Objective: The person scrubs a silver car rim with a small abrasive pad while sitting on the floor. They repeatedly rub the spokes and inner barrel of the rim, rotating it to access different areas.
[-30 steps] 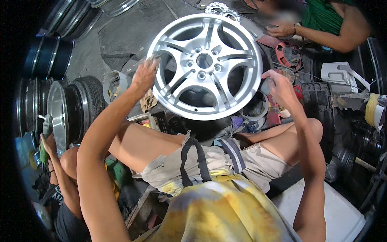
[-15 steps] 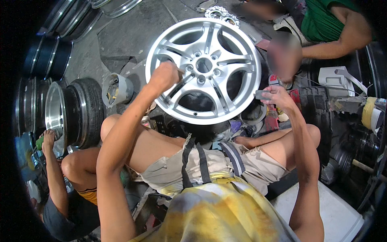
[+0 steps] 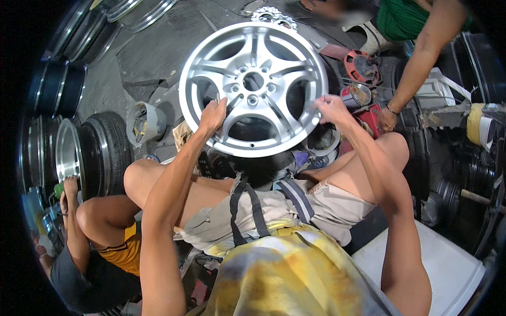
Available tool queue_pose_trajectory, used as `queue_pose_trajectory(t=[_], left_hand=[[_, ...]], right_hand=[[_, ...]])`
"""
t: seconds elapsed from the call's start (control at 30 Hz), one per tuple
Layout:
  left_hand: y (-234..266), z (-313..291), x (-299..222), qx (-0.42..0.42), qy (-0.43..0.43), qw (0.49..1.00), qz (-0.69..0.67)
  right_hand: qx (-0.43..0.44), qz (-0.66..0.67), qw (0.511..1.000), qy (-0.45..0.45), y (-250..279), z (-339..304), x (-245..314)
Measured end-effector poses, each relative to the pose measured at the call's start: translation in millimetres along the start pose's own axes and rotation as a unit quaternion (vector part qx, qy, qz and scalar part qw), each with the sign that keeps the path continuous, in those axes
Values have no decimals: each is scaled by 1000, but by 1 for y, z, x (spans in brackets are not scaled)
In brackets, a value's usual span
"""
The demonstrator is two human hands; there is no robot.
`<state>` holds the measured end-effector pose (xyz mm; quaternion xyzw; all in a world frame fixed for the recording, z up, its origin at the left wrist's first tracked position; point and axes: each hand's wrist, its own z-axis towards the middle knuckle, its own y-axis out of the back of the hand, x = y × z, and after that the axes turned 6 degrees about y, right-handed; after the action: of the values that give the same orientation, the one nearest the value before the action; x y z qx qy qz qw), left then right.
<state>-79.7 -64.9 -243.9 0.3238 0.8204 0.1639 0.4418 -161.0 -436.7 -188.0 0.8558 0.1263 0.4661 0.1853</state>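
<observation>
1. The person's left hand (image 3: pixel 214 116) is over the near-left part of the wheel, thumb and fingers bent inward and, as it seems, pinching a thin, greyish piece (image 3: pixel 217 97).
2. The person's right hand (image 3: pixel 332 109) has its fingers bent at the right lip of the wheel; I cannot tell whether they grip the edge, pinch something or only touch.
3. The large, round, silver metal wheel (image 3: pixel 263 96) with split spokes lies face up just beyond the person's bent legs. What bears it is hidden.
4. For good handwork here, I would let the right hand steady the lip while the left uses light, even strokes along each spoke, following the curves and easing off at sharp edges and bolt holes, where digging in could mark the finish.
5. Left of the wheel stands a pale grey, round plastic bucket (image 3: pixel 157 125), open at the top, with yellowish and dark scraps inside, too small to identify.
6. Right of the wheel, past a co-worker's lowered hand (image 3: pixel 387 120), is a red and silver, cylindrical metal can (image 3: pixel 359 96); its contents cannot be made out.
7. Farthest, beyond the wheel, lie silver, scalloped round pieces (image 3: pixel 267 15).
</observation>
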Motion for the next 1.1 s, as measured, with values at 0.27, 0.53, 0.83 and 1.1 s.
queue_pose_trajectory(t=[0.27, 0.53, 0.83, 1.1], left_hand=[[-67, -56, -29, 153, 80, 961, -216], [14, -78, -80, 348, -190, 894, 207], [102, -65, -155, 140, -195, 952, 189], [111, -45, -117, 22, -208, 977, 35]], right_hand=[[-141, -69, 961, 227, 48, 89, 35], [-43, -42, 938, 341, 80, -8, 107], [-192, 244, 930, 198, 234, -158, -12], [-211, -245, 939, -119, 154, -164, -245]])
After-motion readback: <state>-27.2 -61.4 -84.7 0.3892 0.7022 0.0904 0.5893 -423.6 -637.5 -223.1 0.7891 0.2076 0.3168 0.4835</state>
